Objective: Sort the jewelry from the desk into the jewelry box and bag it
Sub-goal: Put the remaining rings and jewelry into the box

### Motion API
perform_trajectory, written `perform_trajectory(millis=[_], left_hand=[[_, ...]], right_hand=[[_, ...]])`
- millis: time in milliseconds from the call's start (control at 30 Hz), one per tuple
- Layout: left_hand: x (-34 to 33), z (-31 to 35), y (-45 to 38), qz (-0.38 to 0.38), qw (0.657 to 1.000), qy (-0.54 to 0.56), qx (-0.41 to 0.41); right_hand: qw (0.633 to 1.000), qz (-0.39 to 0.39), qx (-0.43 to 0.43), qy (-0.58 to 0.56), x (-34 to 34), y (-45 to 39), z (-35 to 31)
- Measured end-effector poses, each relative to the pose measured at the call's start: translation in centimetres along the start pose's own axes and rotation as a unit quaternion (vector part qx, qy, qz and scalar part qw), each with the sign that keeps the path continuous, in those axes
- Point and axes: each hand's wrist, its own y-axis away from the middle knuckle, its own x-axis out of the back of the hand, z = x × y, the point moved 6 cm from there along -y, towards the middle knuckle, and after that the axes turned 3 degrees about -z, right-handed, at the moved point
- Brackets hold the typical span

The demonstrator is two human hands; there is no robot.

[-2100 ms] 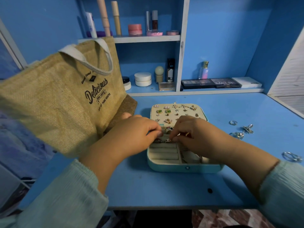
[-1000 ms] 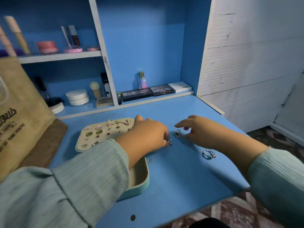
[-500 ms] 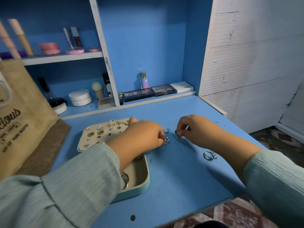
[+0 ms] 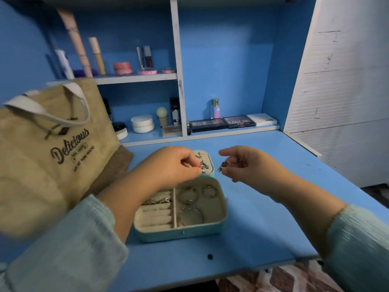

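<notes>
- Left hand (image 4: 172,165), frame centre, above the open jewelry box (image 4: 219,226): fingers curled, pinching a silver ring (image 4: 203,166).
- Right hand (image 4: 248,167), right of centre, raised: fingertips pinch a dark ring (image 4: 222,165).
- Jute bag (image 4: 42,144) stands at left.

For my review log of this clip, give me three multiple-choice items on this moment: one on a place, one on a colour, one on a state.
1. Where does the burlap bag stand?
A. Left of the jewelry box
B. On the upper shelf
C. Right of the box

2. What colour is the desk top?
A. White
B. Blue
C. Brown

3. What are the hands doing?
A. Both lie flat on the desk
B. Each pinches small jewelry
C. Both grip the bag handles

Key:
1 A, the bag rises at the desk's left, beside the box.
2 B, bare blue surface surrounds the box.
3 B, the left hand pinches a silvery piece over the box lid, and the right hand pinches a darker piece above the desk.
</notes>
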Motion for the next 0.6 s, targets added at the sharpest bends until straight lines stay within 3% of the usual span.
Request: perform_trajectory(millis=[233, 433, 600], left_hand=[[1.6, -4.1, 3.6, 0.016, 0.995, 0.094, 0.015], [2.2, -6.4, 5.8, 0.024, 0.998, 0.065, -0.007], [2.0, -7.7, 6.7, 0.053, 0.992, 0.107, -0.037]], right_hand=[[0.999, -0.034, 0.010, -0.004, -4.8, -0.1, -2.8], [0.997, -0.064, 0.048, 0.003, -7.4, -0.6, -4.3], [0.993, -0.081, 0.073, 0.043, -8.6, -0.7, -4.8]])
